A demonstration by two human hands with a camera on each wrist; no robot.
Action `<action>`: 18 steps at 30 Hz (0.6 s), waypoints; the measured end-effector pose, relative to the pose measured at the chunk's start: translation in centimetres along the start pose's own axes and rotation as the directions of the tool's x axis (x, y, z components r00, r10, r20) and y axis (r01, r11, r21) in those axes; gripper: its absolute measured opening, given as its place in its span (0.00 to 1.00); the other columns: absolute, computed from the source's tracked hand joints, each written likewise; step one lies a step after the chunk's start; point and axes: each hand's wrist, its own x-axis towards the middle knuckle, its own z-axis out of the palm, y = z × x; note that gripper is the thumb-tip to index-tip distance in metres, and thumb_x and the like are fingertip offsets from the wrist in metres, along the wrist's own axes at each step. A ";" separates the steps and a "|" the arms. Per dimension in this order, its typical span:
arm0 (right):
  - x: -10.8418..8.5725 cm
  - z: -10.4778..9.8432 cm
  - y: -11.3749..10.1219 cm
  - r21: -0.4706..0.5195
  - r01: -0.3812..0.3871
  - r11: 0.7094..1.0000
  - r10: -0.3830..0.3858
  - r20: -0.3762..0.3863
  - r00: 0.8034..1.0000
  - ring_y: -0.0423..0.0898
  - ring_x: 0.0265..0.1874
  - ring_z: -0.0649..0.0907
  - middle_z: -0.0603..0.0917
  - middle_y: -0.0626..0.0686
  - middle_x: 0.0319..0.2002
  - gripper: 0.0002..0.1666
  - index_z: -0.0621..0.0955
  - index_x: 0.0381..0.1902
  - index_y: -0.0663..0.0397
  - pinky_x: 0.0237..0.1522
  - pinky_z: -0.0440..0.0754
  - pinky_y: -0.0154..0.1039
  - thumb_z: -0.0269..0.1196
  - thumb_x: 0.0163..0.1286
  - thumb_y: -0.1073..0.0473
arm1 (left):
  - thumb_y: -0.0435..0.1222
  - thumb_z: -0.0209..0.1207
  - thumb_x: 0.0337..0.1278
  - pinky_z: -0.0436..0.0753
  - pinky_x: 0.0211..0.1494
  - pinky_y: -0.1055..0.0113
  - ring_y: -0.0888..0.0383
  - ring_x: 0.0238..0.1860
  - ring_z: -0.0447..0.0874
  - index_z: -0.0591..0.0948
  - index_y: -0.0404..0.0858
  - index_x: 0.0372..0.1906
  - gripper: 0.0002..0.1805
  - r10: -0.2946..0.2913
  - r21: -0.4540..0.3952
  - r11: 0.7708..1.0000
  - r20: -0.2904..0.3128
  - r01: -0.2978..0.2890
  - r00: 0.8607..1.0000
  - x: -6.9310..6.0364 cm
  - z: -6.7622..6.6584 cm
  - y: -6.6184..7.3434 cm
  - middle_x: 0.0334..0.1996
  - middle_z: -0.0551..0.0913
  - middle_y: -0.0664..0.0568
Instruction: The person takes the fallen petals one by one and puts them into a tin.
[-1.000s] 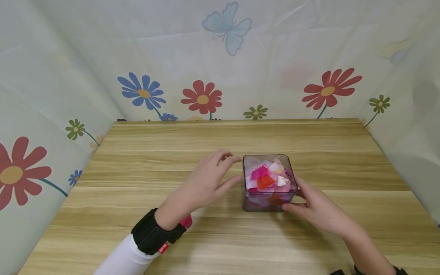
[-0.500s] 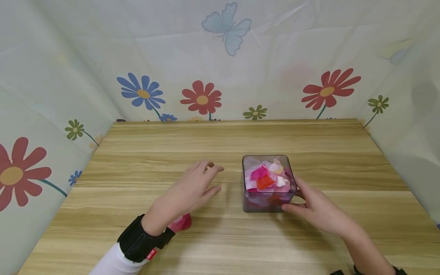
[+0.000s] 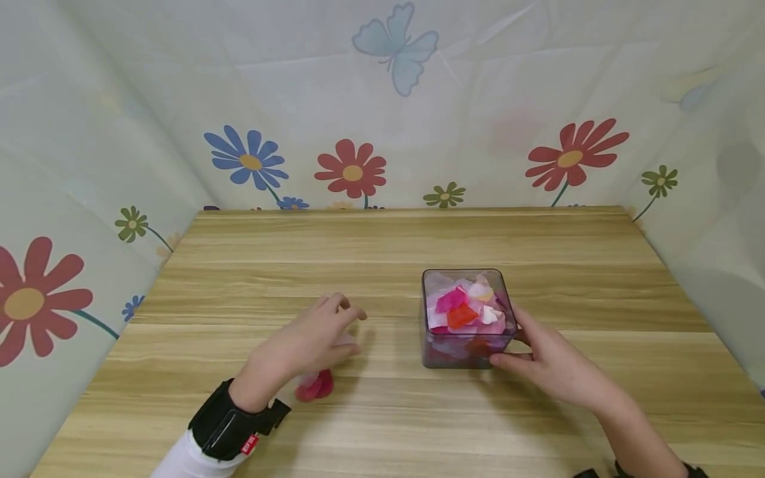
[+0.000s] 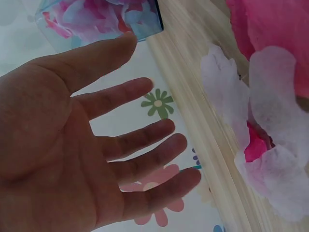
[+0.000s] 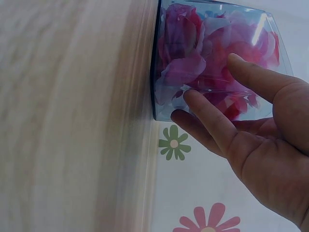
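Note:
A clear grey-tinted box (image 3: 454,358) on the table is filled with pink, white and red petals (image 3: 463,309). My right hand (image 3: 556,365) touches its near right side, thumb and fingertips spread against the wall, as the right wrist view also shows. Left of the box, my left hand (image 3: 301,345) hovers over the table with its fingers apart. Nothing lies in its palm in the left wrist view. A small pile of pink and white petals (image 3: 315,386) lies beneath this hand, partly hidden by it. Closer up, white petals (image 4: 275,87) overlap deep pink ones.
The wooden table (image 3: 406,425) reaches back to a white curtain (image 3: 287,86) printed with flowers and a butterfly. The curtain also runs along both sides. Black straps (image 3: 224,421) circle the wrists.
My left hand has drawn back from beside the box, leftward and toward me, revealing more of the petal pile. My right hand and the box have stayed put.

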 end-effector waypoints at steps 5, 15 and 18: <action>-0.1 0.0 -0.1 -0.013 -0.012 1.000 0.012 0.001 1.000 0.69 0.65 0.74 0.72 0.65 0.69 0.48 0.57 0.80 0.53 0.51 0.84 0.45 0.70 0.70 0.62 | 0.37 0.71 0.62 0.80 0.52 0.55 0.51 0.49 0.74 0.80 0.41 0.61 0.23 -0.030 -0.016 0.999 0.073 0.032 0.997 -0.5 -0.3 -0.2 0.52 0.75 0.46; 0.0 0.2 0.1 -0.027 0.016 1.000 -0.016 -0.016 1.000 0.70 0.64 0.75 0.73 0.66 0.68 0.47 0.59 0.79 0.55 0.51 0.84 0.46 0.70 0.69 0.63 | 0.33 0.75 0.54 0.83 0.49 0.54 0.49 0.50 0.72 0.80 0.47 0.60 0.28 -0.128 -0.025 0.991 0.157 0.133 0.979 -0.9 -0.1 -0.7 0.49 0.72 0.47; 0.0 0.2 0.1 -0.024 0.013 1.000 -0.013 -0.014 1.000 0.69 0.64 0.75 0.72 0.66 0.69 0.48 0.58 0.80 0.54 0.51 0.84 0.46 0.70 0.70 0.62 | 0.34 0.75 0.55 0.84 0.48 0.53 0.48 0.51 0.71 0.80 0.49 0.60 0.27 -0.153 -0.027 0.987 0.173 0.160 0.973 -0.9 0.1 -0.7 0.50 0.72 0.45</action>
